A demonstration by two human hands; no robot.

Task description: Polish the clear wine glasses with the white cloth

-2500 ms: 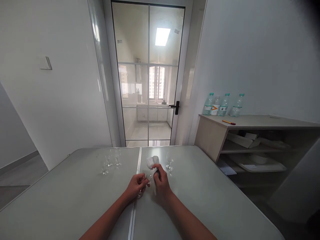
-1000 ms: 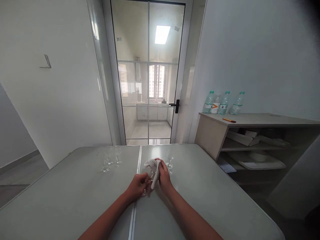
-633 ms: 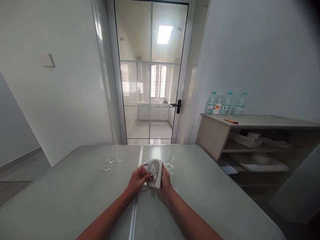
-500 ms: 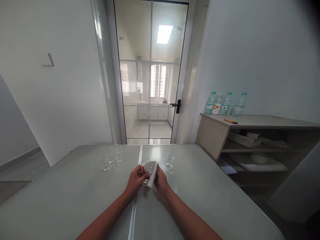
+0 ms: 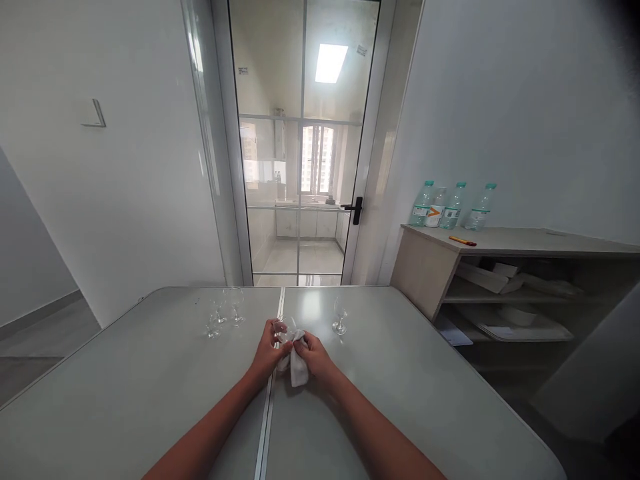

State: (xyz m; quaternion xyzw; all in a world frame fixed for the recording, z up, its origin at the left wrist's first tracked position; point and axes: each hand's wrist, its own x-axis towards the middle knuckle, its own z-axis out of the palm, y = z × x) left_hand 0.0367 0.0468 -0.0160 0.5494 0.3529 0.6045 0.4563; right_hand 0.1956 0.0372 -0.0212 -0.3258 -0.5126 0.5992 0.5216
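In front of me, above the table's centre seam, my left hand (image 5: pixel 271 351) is closed around the bowl of a clear stemmed glass (image 5: pixel 285 328). My right hand (image 5: pixel 313 353) pinches a white cloth (image 5: pixel 299 372) against the lower part of the same glass, with a loose end hanging down. The cloth and my fingers hide most of the stem and foot. To the right stands another stemmed glass (image 5: pixel 339 319), upright on the table. On the left, several clear glasses (image 5: pixel 235 308) stand close together.
The pale table (image 5: pixel 150 413) has a metal strip along its middle. Beyond it is a glass door (image 5: pixel 300 167) with a black handle (image 5: pixel 357 211). At the right, a cabinet (image 5: pixel 425 267) carries several plastic bottles (image 5: pixel 453 207) and an orange-yellow pen-like item (image 5: pixel 462 241).
The glass has shifted left and tilted in my left hand. My right hand has brought the cloth from the bowl's side down to the lower part, where it now hangs bunched.
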